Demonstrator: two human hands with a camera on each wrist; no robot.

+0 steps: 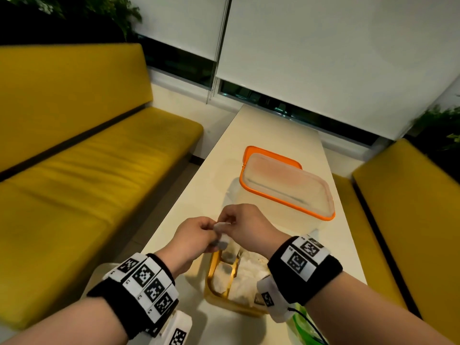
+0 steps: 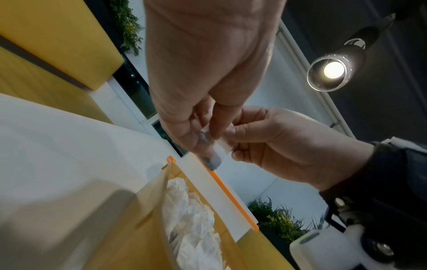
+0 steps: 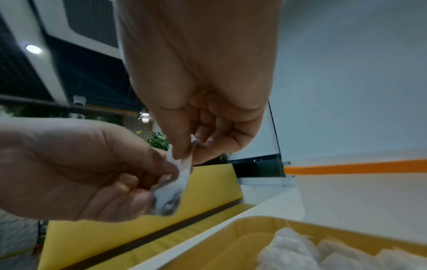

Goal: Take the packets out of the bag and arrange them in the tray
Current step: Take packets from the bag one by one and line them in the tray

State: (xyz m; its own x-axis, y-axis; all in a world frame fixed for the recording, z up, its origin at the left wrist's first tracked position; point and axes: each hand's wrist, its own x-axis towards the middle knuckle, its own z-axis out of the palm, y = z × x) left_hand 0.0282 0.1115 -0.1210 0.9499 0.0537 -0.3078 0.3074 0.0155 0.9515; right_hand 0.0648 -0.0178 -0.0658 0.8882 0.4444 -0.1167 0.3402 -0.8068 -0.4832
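Observation:
A small white and grey packet (image 1: 221,234) hangs above the yellow divided tray (image 1: 211,277). My left hand (image 1: 210,229) pinches its left side and my right hand (image 1: 230,220) pinches its top edge. In the left wrist view the packet (image 2: 218,152) sits between my left hand (image 2: 203,135) and my right hand (image 2: 233,138). In the right wrist view the packet (image 3: 171,193) is held by my right hand (image 3: 193,146) and left hand (image 3: 159,173). Several white packets (image 1: 245,275) lie in the tray. A green bag (image 1: 302,324) shows at the lower right, mostly hidden by my right wrist.
A clear plastic container with an orange lid (image 1: 286,192) stands just beyond the tray on the narrow white table (image 1: 271,130). Yellow benches (image 1: 87,158) run along both sides of the table. A white device (image 1: 178,329) lies near the front edge.

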